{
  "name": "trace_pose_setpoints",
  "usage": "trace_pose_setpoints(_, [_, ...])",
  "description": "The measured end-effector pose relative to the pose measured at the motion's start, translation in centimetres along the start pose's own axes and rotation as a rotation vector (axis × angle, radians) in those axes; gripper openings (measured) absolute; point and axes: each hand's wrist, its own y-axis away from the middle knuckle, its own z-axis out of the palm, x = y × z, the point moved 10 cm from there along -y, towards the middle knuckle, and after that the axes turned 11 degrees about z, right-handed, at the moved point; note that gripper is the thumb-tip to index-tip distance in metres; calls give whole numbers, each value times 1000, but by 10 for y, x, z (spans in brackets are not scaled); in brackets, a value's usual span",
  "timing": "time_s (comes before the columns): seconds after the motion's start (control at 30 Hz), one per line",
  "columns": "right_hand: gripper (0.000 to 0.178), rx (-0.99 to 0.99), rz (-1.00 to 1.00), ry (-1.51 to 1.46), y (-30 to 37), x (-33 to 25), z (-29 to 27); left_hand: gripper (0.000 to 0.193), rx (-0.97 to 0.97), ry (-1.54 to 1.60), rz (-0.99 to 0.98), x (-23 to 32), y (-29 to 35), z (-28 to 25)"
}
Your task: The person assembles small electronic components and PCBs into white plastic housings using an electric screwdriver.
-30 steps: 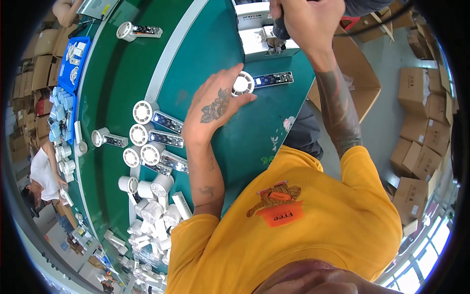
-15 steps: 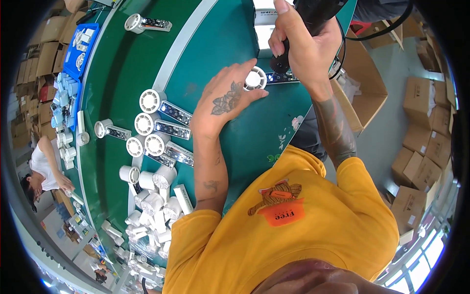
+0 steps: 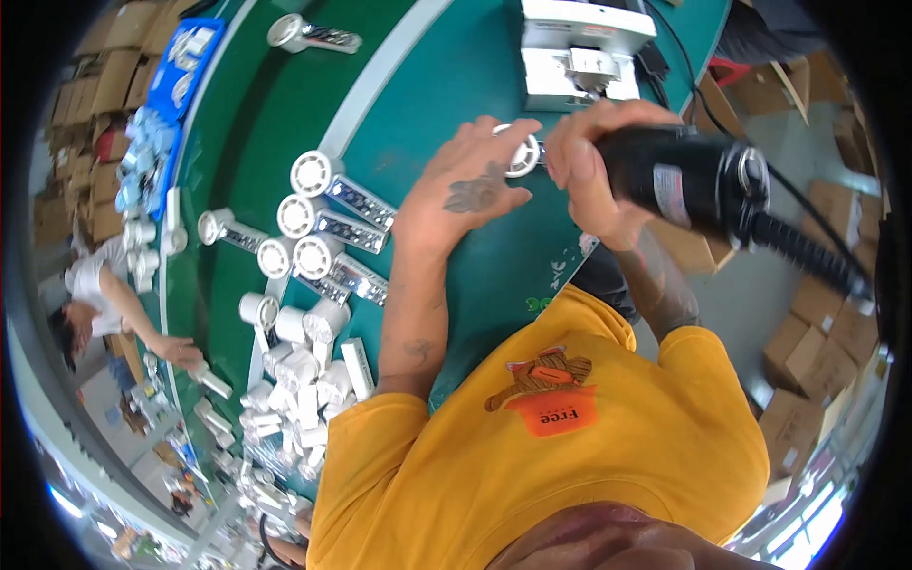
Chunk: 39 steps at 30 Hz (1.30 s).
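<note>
My left hand [image 3: 465, 185] grips the round white head of a small handheld fan [image 3: 520, 159] between thumb and fingers, on the green worktop. The fan's handle end is mostly hidden behind my right hand. My right hand [image 3: 603, 166] is closed round a black electric screwdriver [image 3: 670, 176], now tilted sideways, its cable end to the right. Its tip is hidden by my fingers. Just beyond my hands stands a white screw feeder [image 3: 579, 57]. Left of my left forearm lie several similar fans [image 3: 328, 223] with bare circuit boards in their handles.
A pile of white fan housings [image 3: 299, 375] lies near my left elbow. More fans [image 3: 313, 36] lie on the green conveyor belt [image 3: 252, 123], with a blue bin [image 3: 185, 66] beyond. Another person [image 3: 114, 294] works at the far left. Cardboard boxes [image 3: 798, 408] stand at right.
My right hand has swung the screwdriver from above the fan's board to a sideways tilt, nearer me. The view has shifted, bringing the screw feeder into sight. My left hand still holds the fan.
</note>
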Motion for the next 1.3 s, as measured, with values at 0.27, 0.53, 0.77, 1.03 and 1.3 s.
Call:
trace_pose_setpoints(0.27, [37, 363, 14, -630, 6, -30, -53, 49, 192, -377, -285, -24, 48, -134])
trace_pose_setpoints(0.53, [30, 515, 230, -589, 34, 17, -90, 89, 198, -605, -1366, -223, 257, -316])
trace_pose_setpoints(0.77, [42, 590, 354, -547, 51, 28, -107, 63, 452, -78, -1394, -274, 366, -306])
trace_pose_setpoints(1.03, [22, 417, -85, -311, -20, -32, -103, 53, 318, -284, -750, -59, 87, -221])
trace_pose_setpoints(1.3, [27, 499, -134, 30, -89, -8, -67, 59, 23, -309, -627, -25, 0, -41])
